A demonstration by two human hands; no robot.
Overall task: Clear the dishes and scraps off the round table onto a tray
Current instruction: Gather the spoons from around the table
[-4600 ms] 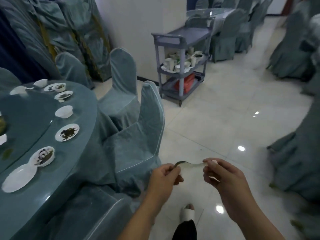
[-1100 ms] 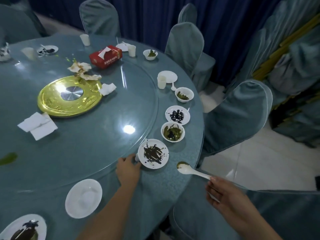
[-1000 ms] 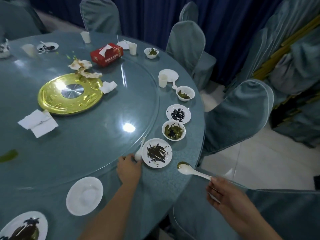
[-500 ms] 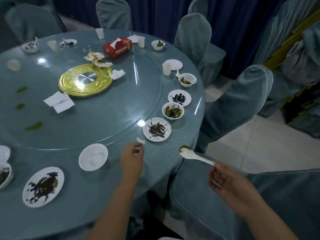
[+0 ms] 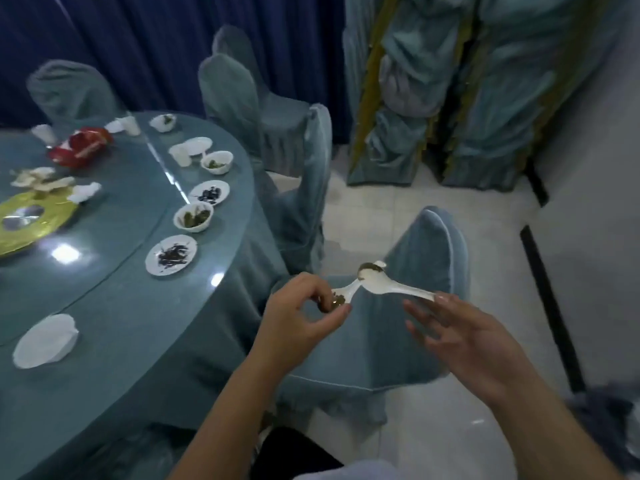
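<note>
My left hand (image 5: 300, 317) pinches a small white spoon (image 5: 347, 292) with green scraps near its fingertips. In my right hand (image 5: 462, 339) the handle end of a larger white spoon (image 5: 385, 284) sits at the fingertips; its bowl carries green residue. The two spoons touch above a chair back, right of the round table (image 5: 194, 317). Along the table's rim stand a plate of dark scraps (image 5: 170, 254), a bowl of green scraps (image 5: 193, 218), another scrap plate (image 5: 209, 194) and an empty white dish (image 5: 46, 341). No tray is in view.
A covered chair (image 5: 420, 327) stands right below my hands, with more chairs (image 5: 301, 188) around the table. A red tissue box (image 5: 81, 147), crumpled napkins (image 5: 41, 178), cups (image 5: 180, 155) and a gold turntable centre (image 5: 31, 220) lie farther in. Tiled floor (image 5: 433, 427) runs to the right.
My left hand picked the small spoon off the table beside the scrap plate and brought it to the spoon in my right hand. My view swung right, away from the table.
</note>
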